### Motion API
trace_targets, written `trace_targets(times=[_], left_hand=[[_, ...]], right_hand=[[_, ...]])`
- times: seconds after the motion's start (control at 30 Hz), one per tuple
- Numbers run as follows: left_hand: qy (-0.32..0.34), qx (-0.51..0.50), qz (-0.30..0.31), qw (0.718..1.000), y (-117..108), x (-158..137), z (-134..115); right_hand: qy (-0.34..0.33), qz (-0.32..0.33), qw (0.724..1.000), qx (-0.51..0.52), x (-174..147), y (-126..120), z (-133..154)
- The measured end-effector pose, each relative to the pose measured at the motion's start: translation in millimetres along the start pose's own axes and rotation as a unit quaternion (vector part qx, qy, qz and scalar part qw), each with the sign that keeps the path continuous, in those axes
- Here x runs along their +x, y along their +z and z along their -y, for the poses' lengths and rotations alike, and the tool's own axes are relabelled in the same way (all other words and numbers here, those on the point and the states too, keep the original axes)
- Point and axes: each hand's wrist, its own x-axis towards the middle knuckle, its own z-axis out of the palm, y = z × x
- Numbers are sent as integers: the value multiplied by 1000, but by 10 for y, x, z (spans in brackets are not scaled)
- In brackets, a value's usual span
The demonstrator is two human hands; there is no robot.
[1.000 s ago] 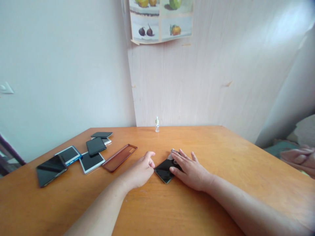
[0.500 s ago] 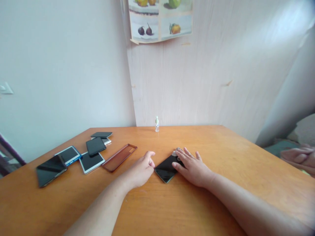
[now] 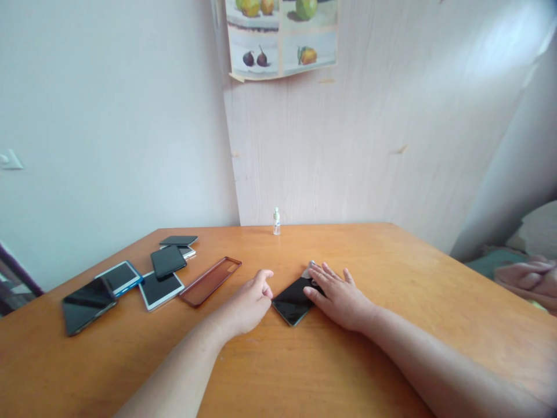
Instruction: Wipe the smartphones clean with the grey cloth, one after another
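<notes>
A dark, glossy phone (image 3: pixel 293 302) lies flat on the wooden table in front of me. My right hand (image 3: pixel 342 296) rests on its upper right part, fingers spread and stretched out. Beneath those fingertips, a small whitish piece (image 3: pixel 307 271) pokes out at the phone's far end; most of it is covered, and I cannot tell what it is. Close to the phone's left edge is my left hand (image 3: pixel 250 305), its index finger extended and the others partly curled, with nothing visible in it. To its left lies a reddish-brown translucent phone case (image 3: pixel 211 283).
Several phones lie at the left, some overlapping: a black one (image 3: pixel 88 306), a blue-edged one (image 3: pixel 122 277), and a white one (image 3: pixel 162 290) under another black one (image 3: pixel 169 261). A small spray bottle (image 3: pixel 277 223) stands at the back. Another person's hands (image 3: pixel 526 276) show at the right edge.
The view has tilted up very slightly, so the wall poster sits a little lower. Both hands keep nearly the same pose and place beside and on the phone.
</notes>
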Motion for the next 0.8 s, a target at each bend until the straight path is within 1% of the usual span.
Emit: trace_targets(times=[0.03, 0.07, 0.13, 0.2, 0.23, 0.27, 0.3, 0.33, 0.37, 0.43, 0.5, 0.53, 0.57, 0.6, 0.67, 0.73, 0.77, 0.8], left_hand=[[-1, 0, -1, 1000, -4, -2, -7], [-2, 0, -2, 1000, -5, -3, -11], [0, -3, -5, 1000, -2, -2, -11], [0, -8, -8, 1000, 7, 2, -3], [-1, -11, -8, 1000, 12, 3, 2], [-2, -12, -10, 1000, 16, 5, 6], [-3, -11, -12, 1000, 19, 5, 9], [-3, -9, -14, 1000, 20, 4, 10], [-2, -7, -15, 1000, 19, 2, 8], [0, -1, -13, 1000, 9, -5, -5], [-1, 1, -8, 1000, -4, -13, -24], [-2, 2, -6, 1000, -10, -16, -33], [-3, 4, -4, 1000, -14, -17, -40], [-3, 6, -2, 1000, -15, -18, -45], [-1, 10, -5, 1000, -12, -17, -46], [2, 9, -8, 1000, -3, -14, -40], [3, 6, -10, 1000, 1, -13, -37], [3, 2, -10, 1000, 4, -12, -34]], right_hand=[[2, -3, 1000, -3, -7, -7, -16], [-17, 1, 1000, -2, -36, -22, 1], [-103, 31, 994, 12, -142, -66, 117], [-199, 76, 976, 36, -257, -104, 280], [-234, 96, 966, 48, -297, -114, 349], [-253, 107, 960, 56, -315, -115, 396], [-254, 108, 959, 58, -309, -106, 413], [-238, 101, 964, 56, -280, -89, 397], [-206, 85, 974, 48, -231, -66, 351], [-109, 40, 993, 25, -105, -12, 195], [-16, 5, 1000, 4, -2, 28, 32], [11, -5, 1000, -3, 23, 35, -23], [19, -9, 1000, -7, 25, 32, -48], [4, -3, 1000, -6, 4, 18, -39], [-76, 29, 997, 7, -89, -32, 68], [-176, 77, 981, 31, -208, -92, 239], [-214, 98, 971, 42, -259, -116, 320], [-239, 112, 963, 51, -294, -132, 383]])
